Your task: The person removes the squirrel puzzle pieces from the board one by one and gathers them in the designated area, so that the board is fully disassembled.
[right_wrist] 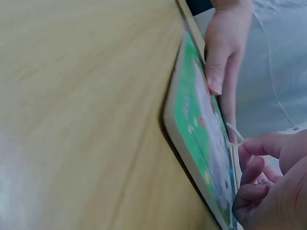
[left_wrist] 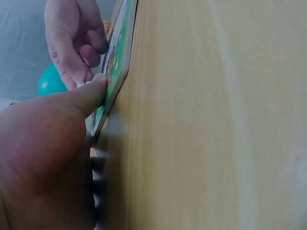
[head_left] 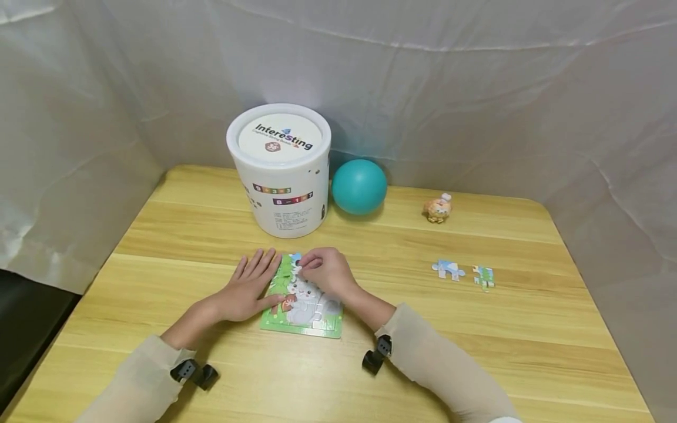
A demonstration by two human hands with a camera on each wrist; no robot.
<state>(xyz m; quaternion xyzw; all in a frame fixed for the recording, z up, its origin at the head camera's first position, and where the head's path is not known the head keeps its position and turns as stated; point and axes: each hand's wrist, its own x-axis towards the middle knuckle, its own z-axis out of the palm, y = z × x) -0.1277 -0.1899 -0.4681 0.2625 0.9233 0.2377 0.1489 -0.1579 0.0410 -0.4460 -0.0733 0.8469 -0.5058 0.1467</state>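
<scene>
A puzzle board [head_left: 329, 326] with a green border and a grey cartoon animal lies flat on the table. My left hand [head_left: 244, 295] rests at its left side, fingers spread straight, with the thumb over the picture's edge. Above the board's upper part, my right hand [head_left: 330, 275] pinches a thin puzzle piece [right_wrist: 234, 132] between thumb and forefinger. In the right wrist view that piece stands tilted, edge-on, close over the board's surface. The right fingers hide part of the picture's top right.
Two loose puzzle pieces, a pale blue one [head_left: 448, 269] and a green one [head_left: 483, 277], lie to the right. Behind the board stand a white lidded tub [head_left: 285, 202], a teal ball [head_left: 359, 187] and a small orange figurine [head_left: 437, 209]. Grey cloth [head_left: 476, 106] hangs around the table.
</scene>
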